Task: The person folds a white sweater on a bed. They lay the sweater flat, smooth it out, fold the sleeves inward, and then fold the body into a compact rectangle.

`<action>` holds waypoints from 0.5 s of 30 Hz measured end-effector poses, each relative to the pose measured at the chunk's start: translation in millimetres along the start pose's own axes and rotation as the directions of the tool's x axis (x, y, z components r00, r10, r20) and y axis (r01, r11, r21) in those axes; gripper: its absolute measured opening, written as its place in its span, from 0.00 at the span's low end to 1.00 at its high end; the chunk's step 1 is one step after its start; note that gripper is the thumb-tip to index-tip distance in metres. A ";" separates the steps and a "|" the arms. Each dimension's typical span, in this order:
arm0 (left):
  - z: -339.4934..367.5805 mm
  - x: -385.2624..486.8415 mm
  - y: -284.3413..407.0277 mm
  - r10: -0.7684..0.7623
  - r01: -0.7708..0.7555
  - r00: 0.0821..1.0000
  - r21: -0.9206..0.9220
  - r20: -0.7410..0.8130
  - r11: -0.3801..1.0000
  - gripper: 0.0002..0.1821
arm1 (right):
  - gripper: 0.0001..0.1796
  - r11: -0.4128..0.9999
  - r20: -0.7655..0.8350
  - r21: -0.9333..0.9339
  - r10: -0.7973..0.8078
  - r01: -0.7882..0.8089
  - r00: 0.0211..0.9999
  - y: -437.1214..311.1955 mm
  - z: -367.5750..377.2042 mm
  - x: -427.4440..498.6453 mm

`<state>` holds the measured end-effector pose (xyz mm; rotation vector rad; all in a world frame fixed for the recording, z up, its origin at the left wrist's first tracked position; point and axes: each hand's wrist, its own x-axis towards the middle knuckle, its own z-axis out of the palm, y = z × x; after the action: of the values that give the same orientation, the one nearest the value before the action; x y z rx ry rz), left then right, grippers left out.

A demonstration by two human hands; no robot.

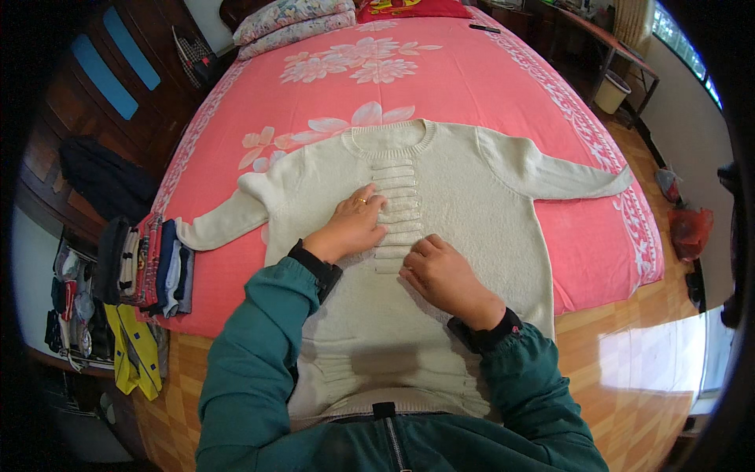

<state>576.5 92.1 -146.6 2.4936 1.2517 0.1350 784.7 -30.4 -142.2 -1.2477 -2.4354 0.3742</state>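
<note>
A cream knitted sweater (472, 200) lies spread on a pink floral bedsheet (472, 76), neckline away from me and both sleeves out to the sides. Its hem hangs towards my body, over the near edge of the bed. My left hand (353, 225) rests palm down on the sweater's front, fingers at the ribbed centre panel (398, 200). My right hand (445, 277), fingers curled, is at the lower right of that panel. Whether its fingertips pinch the knit cannot be told.
Folded clothes (144, 262) stand stacked at the bed's left edge, beside a yellow cloth (133, 354). Folded floral bedding (295, 26) and a dark remote-like object (485, 28) lie at the far end. A red plastic bag (690, 233) and a bin (612, 92) are right of the bed.
</note>
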 end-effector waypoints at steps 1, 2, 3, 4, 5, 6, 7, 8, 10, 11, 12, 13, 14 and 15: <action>5.2 -0.1 6.3 0.033 -0.033 0.999 0.069 -0.005 0.997 0.32 | 0.22 0.999 -0.074 0.015 -0.039 0.040 0.996 -1.7 1.8 1.2; 11.3 -0.6 12.4 0.096 -0.090 0.995 0.138 -0.035 0.986 0.33 | 0.26 0.998 -0.065 -0.059 -0.026 0.022 0.998 -5.7 6.0 1.9; 16.4 -0.1 16.9 0.146 -0.135 0.988 0.203 -0.043 0.970 0.34 | 0.31 0.992 -0.098 -0.127 -0.035 0.023 0.995 -12.7 13.0 1.2; 19.9 0.7 19.3 0.132 -0.132 0.991 0.271 0.017 0.953 0.35 | 0.35 0.977 -0.086 -0.213 -0.028 0.009 0.996 -18.3 19.4 -0.6; 21.2 2.1 19.3 0.117 -0.121 0.993 0.268 0.030 0.956 0.35 | 0.39 0.983 -0.082 -0.183 -0.022 0.006 0.996 -21.1 24.0 -3.3; 21.6 4.3 18.4 0.102 -0.111 0.994 0.268 0.047 0.957 0.36 | 0.42 0.985 -0.036 -0.173 0.003 -0.010 0.999 -23.2 28.3 -5.8; 21.3 7.7 17.4 0.087 -0.102 0.994 0.268 0.068 0.958 0.36 | 0.46 0.985 0.009 -0.171 0.035 -0.033 0.999 -25.0 31.8 -8.3; 17.9 11.2 13.7 0.081 -0.111 0.990 0.291 0.115 0.950 0.39 | 0.45 0.975 0.026 -0.219 0.036 -0.029 0.999 -26.5 34.6 -10.9; 13.5 18.2 11.1 0.068 -0.105 0.989 0.296 0.131 0.949 0.40 | 0.45 0.963 0.063 -0.270 0.034 -0.015 0.997 -27.6 37.0 -14.1; 11.1 20.6 10.6 0.056 -0.097 0.988 0.298 0.143 0.950 0.40 | 0.45 0.952 0.102 -0.306 0.043 -0.010 0.994 -28.0 37.3 -14.9; 9.1 23.3 11.3 0.037 -0.082 0.987 0.292 0.156 0.953 0.41 | 0.45 0.954 0.105 -0.299 0.040 -0.006 0.994 -28.2 36.7 -16.0; 6.9 26.1 12.4 0.021 -0.072 0.986 0.304 0.168 0.950 0.42 | 0.45 0.955 0.111 -0.295 0.041 -0.007 0.993 -28.7 36.2 -16.5; 4.6 29.0 13.8 0.013 -0.068 0.985 0.314 0.175 0.947 0.42 | 0.46 0.954 0.125 -0.300 0.049 -0.009 0.991 -29.3 35.8 -16.9; 2.3 31.9 15.4 -0.001 -0.061 0.982 0.324 0.188 0.944 0.43 | 0.46 0.952 0.141 -0.305 0.055 -0.009 0.989 -29.9 35.4 -17.5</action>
<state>608.1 108.2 -145.6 2.7263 1.2423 -0.3204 756.8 -64.0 -165.6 -1.4309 -2.6785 0.1027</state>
